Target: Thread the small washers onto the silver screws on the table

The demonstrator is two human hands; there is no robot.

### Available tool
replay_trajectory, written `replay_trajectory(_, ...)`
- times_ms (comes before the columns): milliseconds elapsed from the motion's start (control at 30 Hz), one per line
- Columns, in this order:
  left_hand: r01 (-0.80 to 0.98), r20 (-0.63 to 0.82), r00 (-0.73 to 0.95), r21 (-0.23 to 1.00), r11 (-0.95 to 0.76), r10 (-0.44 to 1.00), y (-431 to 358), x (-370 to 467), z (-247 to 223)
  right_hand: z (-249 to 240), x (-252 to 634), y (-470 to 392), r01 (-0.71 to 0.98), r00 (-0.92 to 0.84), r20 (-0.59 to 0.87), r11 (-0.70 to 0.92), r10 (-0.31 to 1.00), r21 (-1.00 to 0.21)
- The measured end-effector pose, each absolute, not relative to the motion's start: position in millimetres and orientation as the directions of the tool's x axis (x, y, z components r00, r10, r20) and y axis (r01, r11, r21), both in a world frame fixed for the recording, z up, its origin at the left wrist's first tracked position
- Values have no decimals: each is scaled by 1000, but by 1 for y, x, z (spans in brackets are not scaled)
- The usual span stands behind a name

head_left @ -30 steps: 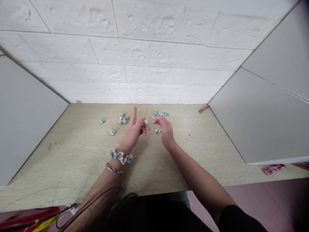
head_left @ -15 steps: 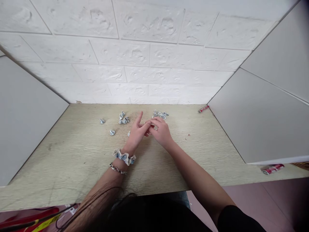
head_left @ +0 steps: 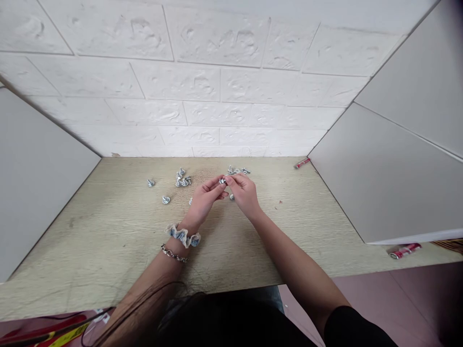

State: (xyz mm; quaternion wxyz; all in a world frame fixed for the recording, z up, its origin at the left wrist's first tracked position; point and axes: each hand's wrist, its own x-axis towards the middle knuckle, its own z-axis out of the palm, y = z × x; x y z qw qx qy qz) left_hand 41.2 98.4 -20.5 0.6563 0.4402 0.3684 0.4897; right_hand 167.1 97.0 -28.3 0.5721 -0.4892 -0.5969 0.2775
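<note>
My left hand (head_left: 205, 195) and my right hand (head_left: 244, 193) meet over the middle of the wooden tabletop, both closed on a small metal bolt (head_left: 222, 180) between their fingertips. Left of my hands lies a cluster of several bolts (head_left: 183, 180). Two single bolts rest farther left, one toward the back (head_left: 151, 183) and one nearer (head_left: 166, 199). Another bolt (head_left: 232, 197) shows just under my right fingers, and one is partly hidden by my left hand. Behind my right hand sits a pile of small metal pieces (head_left: 238, 170).
A white brick-patterned wall (head_left: 217, 86) closes off the back, with grey panels on both sides. A red battery (head_left: 302, 163) lies at the back right corner, another (head_left: 405, 251) near the right front edge. Red and yellow items (head_left: 68, 332) are below the table at left.
The fingers of my left hand have drawn in, its thumb no longer sticking up. A bolt now shows between my fingertips. The bolt under my right hand has come into view.
</note>
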Motion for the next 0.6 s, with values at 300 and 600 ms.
replay_trajectory(300,-134,34,186,991,-9,982,95,41,-16,-27,169,94,460,52,509,432,859,-776)
replay_trajectory(600,-244,-60,90,966,80,994,104,35,-24,-30,163,92,563,-154,593,563,790,-604)
